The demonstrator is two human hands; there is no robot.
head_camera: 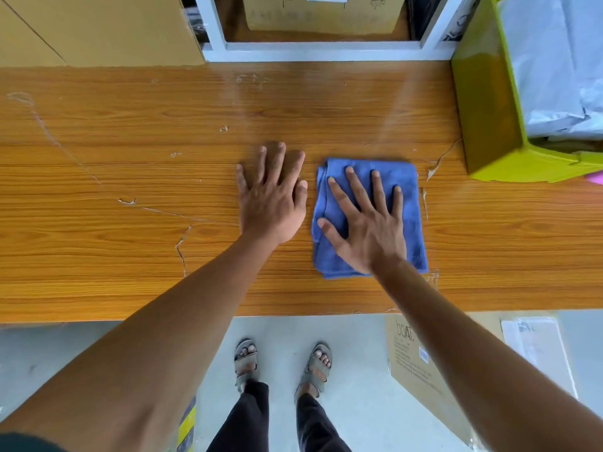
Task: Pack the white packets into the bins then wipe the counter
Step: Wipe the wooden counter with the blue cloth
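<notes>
The left hand [272, 203] lies flat, fingers spread, on the scuffed wood-grain worktop [130, 190]. The right hand [368, 223] presses spread fingers on a folded blue cloth [408, 197]. A yellow-green bin [486, 125] of white packets [554, 66] stands at right.

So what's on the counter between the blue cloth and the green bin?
Head view: only bare wood counter with pale scuff marks separates the blue cloth from the green bin.

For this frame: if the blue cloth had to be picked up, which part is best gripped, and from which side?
Probably the far right corner of the cloth, approached from the right. The right hand lies flat over its middle and near-left part, so that corner is bare, and the folded layers there look thick enough to pinch. The left hand rests on the counter beside it.
</notes>
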